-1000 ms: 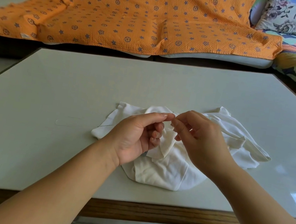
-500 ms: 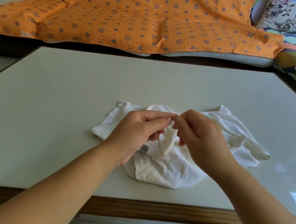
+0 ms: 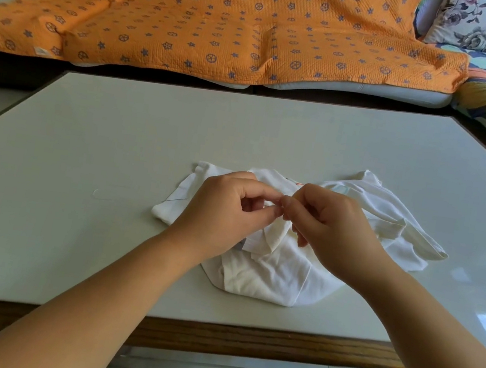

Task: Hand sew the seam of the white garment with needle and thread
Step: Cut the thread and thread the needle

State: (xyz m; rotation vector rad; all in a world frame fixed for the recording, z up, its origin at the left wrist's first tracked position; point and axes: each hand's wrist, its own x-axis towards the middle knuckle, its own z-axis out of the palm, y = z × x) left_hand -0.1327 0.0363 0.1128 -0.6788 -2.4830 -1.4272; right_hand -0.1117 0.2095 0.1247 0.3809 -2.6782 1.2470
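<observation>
White garment (image 3: 268, 279) lies bunched on desk (image 3: 116, 133), near front edge, center-right. Both hands work on a raised fold (image 3: 272, 235) at its middle.

L hand (image 3: 224, 212): thumb + index pinch top of fold, other fingers curled. R hand (image 3: 332, 228): fingertips clamped on the same spot, touching L fingertips. Can't tell if R also holds needle or thread, too small to see.

Change vs 1 s ago: hands were a bit higher w/ fold lifted off the pile and L palm partly showing. Now both are lower and closer to the cloth, L hand is rolled over so its back shows, and the pinch is tighter. Garment outline on desk is approx same, no shift.

Meaning (my read): still positioning/folding the seam edge, not stitching yet. No clear stitch line visible, so task looks early.

Thin dark line (image 3: 174, 199) on L side of garment, poss. the needle, not sure. Faint thread loop (image 3: 104, 194) on desk just beside that, apart from both hands. If that's the needle, next step is prob. a reach for it while one hand keeps the fold.

Small orange mark (image 3: 298, 183) on cloth behind fingers. Orange blanket (image 3: 197, 19) on sofa behind desk.
</observation>
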